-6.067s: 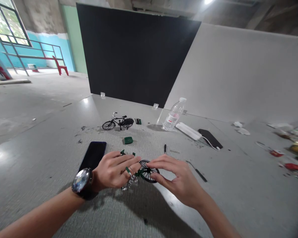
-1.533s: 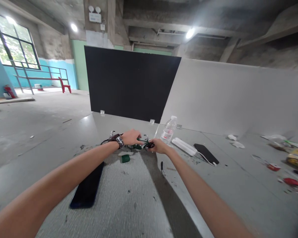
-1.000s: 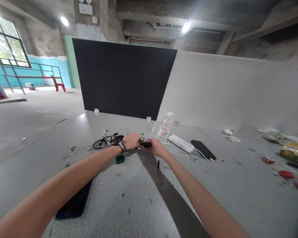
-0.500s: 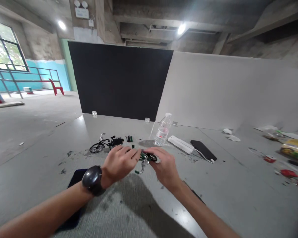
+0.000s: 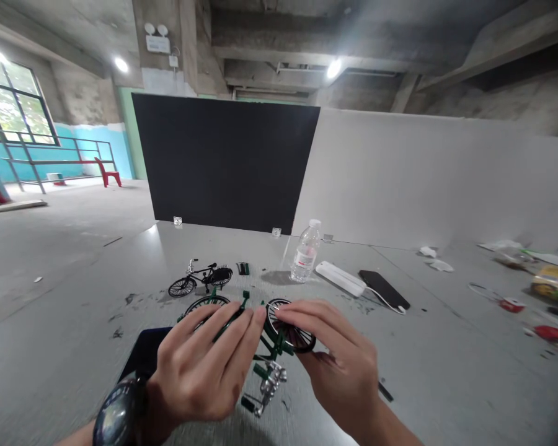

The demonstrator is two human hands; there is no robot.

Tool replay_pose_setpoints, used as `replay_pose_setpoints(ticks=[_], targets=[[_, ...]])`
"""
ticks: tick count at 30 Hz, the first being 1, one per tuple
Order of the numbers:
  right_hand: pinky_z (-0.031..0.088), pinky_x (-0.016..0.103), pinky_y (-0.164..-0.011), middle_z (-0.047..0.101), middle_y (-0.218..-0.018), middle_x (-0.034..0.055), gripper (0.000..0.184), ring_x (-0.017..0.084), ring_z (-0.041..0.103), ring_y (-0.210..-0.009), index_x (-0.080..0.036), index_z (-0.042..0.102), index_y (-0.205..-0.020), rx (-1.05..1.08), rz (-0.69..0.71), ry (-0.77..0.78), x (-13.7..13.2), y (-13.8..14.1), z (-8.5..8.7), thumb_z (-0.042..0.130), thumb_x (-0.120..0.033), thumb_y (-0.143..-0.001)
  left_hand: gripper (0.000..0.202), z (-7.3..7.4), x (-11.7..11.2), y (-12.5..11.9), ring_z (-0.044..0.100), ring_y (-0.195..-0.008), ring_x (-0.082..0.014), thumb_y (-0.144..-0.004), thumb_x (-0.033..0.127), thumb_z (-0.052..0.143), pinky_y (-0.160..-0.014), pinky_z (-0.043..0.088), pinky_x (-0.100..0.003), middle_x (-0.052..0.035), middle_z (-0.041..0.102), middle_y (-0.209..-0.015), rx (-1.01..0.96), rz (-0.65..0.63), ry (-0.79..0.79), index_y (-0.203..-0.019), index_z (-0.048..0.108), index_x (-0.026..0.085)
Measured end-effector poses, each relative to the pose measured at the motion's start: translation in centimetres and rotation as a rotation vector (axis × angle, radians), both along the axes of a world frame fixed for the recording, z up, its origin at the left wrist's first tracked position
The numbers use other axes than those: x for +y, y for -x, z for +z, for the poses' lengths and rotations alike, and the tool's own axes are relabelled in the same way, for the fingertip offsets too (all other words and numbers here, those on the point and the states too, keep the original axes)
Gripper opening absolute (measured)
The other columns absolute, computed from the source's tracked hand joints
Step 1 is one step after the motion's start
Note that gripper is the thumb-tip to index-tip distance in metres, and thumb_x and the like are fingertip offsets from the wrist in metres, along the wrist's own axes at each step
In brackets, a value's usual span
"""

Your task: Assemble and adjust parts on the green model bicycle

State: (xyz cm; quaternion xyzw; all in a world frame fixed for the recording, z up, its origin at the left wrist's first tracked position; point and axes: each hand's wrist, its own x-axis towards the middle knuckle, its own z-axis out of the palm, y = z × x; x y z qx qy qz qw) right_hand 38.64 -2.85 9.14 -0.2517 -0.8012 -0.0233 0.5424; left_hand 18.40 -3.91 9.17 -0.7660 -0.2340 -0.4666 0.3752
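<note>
A green model bicycle is held close in front of me between both hands, its silver handlebars pointing downward. My left hand is closed over the frame and hides much of it; the far wheel shows behind its fingers. At the other end, the fingers and thumb of my right hand pinch the black spoked wheel beside the handlebars. Beyond my left hand, a black model bicycle stands upright on the grey surface. Small dark green parts lie to its right.
A clear water bottle stands behind the hands. Right of it lie a white power bank with a cable and a black phone. A dark flat object lies by my left wrist. Packets and scraps are at far right.
Both hands have come nearer to me with the green model bicycle, which now shows larger, with its wheels and handlebars in clearer view. The black model bicycle stays in place.
</note>
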Motion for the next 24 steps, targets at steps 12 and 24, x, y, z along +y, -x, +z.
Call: replay_pose_setpoints(ticks=[12, 24], targets=[[0.061, 0.036, -0.08, 0.075, -0.096, 0.0019, 0.034, 0.021, 0.07, -0.093, -0.028, 0.07, -0.107, -0.03, -0.066, -0.032, -1.7, -0.1, 1.4, 0.061, -0.005, -0.084, 0.033, 0.6, -2.1, 0.5, 0.069, -0.105, -0.0241, -0.095, 0.01, 0.042, -0.085, 0.058, -0.041, -0.0046, 0.076, -0.105, 0.016, 0.04, 0.049, -0.107, 0.072, 0.014], [0.061, 0.036, -0.08, 0.074, -0.099, 0.0027, 0.033, 0.021, 0.069, -0.096, -0.027, 0.069, -0.11, -0.054, -0.076, -0.041, -1.8, 0.0, 1.6, 0.062, -0.006, -0.086, 0.031, 0.5, -1.8, 0.4, 0.069, -0.103, -0.0235, -0.095, 0.01, 0.044, -0.084, 0.058, -0.039, -0.0043, 0.076, -0.104, 0.013, 0.043, 0.016, -0.105, 0.072, 0.014]])
